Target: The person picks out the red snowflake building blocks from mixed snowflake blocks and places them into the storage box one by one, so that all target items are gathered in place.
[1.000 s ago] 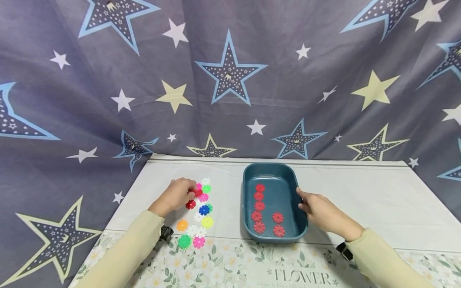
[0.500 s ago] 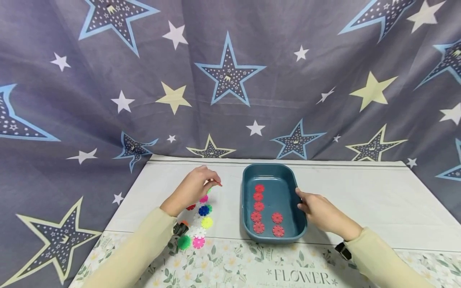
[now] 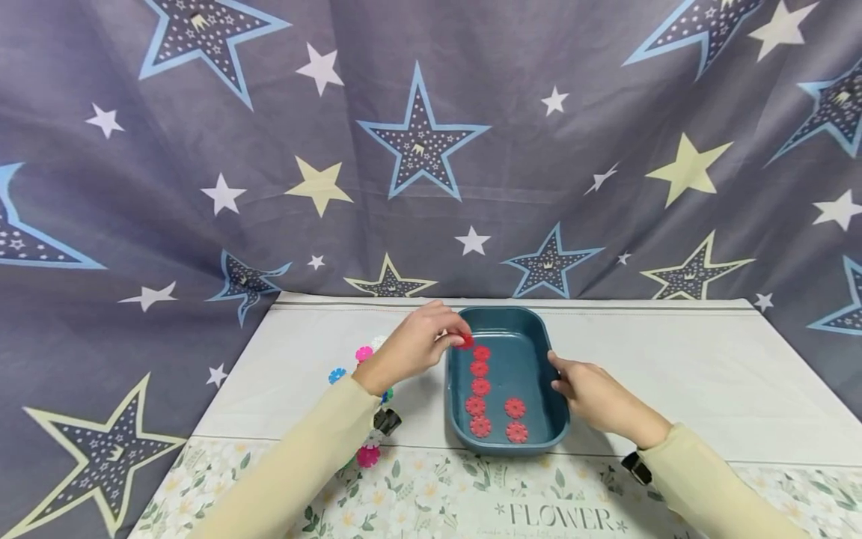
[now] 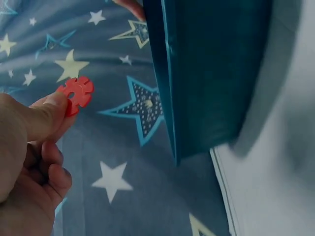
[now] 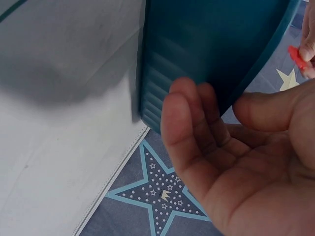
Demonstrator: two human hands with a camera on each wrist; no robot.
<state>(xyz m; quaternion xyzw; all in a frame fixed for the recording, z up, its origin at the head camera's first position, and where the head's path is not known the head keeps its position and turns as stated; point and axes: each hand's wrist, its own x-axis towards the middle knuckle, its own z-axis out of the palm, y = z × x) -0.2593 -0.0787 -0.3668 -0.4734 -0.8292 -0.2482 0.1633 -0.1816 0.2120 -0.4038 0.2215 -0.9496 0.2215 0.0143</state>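
Observation:
My left hand (image 3: pixel 420 340) pinches a red notched plastic disc, a snowflake building piece (image 4: pixel 81 93), between thumb and fingertips over the left rim of a dark teal tub (image 3: pixel 521 367). Inside the tub, several red notched discs (image 3: pixel 480 387) form a column on the left, and two more lie toward the front right. With its thumb at the rim and fingers against the outer wall, my right hand (image 3: pixel 595 389) grips the tub's right side. In the right wrist view the tub wall (image 5: pixel 206 44) stands close to those fingers.
Loose notched discs lie left of the tub, partly hidden under the left arm: a pink one (image 3: pixel 364 354), a blue one (image 3: pixel 337 376) and several others. A white and floral cloth (image 3: pixel 640 359) covers the table. Behind it hangs a star-patterned curtain (image 3: pixel 377 224).
My left hand has picked up a red disc from the loose pieces and carried it right, to the tub's left rim. The right hand has kept its grip on the tub.

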